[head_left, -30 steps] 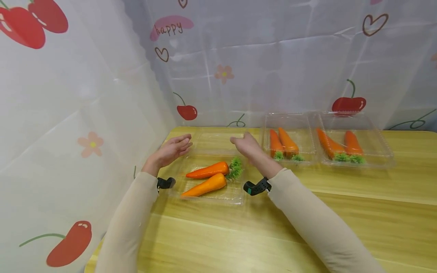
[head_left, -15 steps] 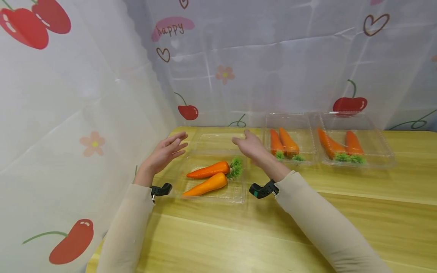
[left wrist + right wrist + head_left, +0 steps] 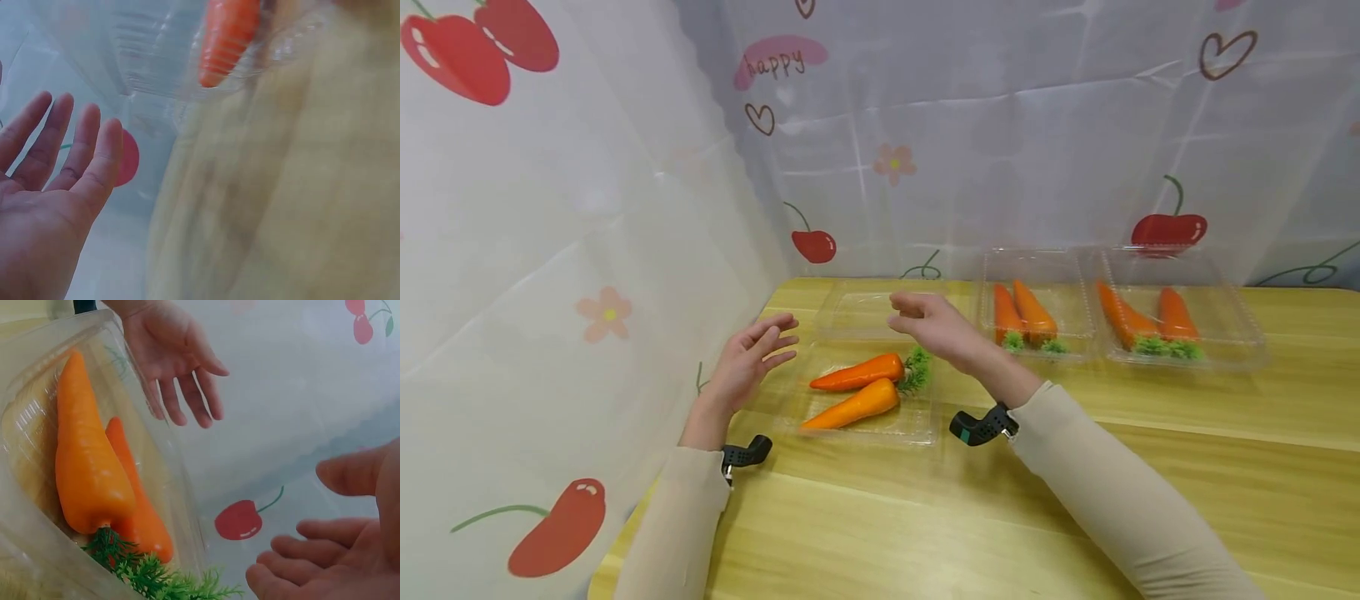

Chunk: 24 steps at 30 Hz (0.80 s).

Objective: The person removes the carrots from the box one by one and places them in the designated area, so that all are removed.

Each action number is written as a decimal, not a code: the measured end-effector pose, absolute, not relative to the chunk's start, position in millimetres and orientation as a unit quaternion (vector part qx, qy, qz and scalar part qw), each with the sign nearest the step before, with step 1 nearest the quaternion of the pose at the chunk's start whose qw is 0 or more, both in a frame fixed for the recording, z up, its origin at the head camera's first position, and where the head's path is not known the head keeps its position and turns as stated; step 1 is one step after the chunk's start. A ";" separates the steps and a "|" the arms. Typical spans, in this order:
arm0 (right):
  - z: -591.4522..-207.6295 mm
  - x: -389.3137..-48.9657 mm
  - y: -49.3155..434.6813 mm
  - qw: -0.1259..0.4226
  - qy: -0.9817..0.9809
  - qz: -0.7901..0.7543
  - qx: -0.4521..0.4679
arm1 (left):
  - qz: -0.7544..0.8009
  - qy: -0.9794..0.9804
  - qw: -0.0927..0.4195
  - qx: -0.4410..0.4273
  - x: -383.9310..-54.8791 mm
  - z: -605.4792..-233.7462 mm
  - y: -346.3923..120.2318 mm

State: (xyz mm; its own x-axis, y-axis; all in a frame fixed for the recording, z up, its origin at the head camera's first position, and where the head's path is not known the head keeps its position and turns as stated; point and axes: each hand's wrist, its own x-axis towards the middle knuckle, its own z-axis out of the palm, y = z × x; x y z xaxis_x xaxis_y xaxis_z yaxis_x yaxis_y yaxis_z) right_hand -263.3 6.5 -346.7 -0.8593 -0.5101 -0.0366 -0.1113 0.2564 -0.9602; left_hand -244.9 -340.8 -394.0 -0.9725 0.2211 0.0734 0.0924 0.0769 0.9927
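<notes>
Two orange carrots (image 3: 859,406) with green tops lie side by side in the base of a clear plastic box (image 3: 917,435). Its clear lid (image 3: 857,308) lies folded back flat behind the base. My left hand (image 3: 741,367) hovers at the box's left side, fingers spread and nothing in them. Over the right part of the lid, my right hand (image 3: 936,329) hangs with its fingers loosely bent and no object in it. In the right wrist view both carrots (image 3: 90,456) show in the tray, with the left hand (image 3: 178,362) beyond its rim.
Two more clear boxes, a left one (image 3: 1075,354) and a right one (image 3: 1232,358), stand at the back right, each with two carrots inside. A white printed curtain (image 3: 1000,150) hangs behind the wooden table (image 3: 880,525) and along its left side.
My left hand has drawn back to the left and toward me. The right hand moved slightly right, then came back left over the lid. The carrots and boxes have stayed put.
</notes>
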 end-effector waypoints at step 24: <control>-364.4 -269.6 -24.6 0.176 0.798 -0.497 -0.290 | 0.678 0.725 0.085 0.090 -216.1 -423.7 -341.8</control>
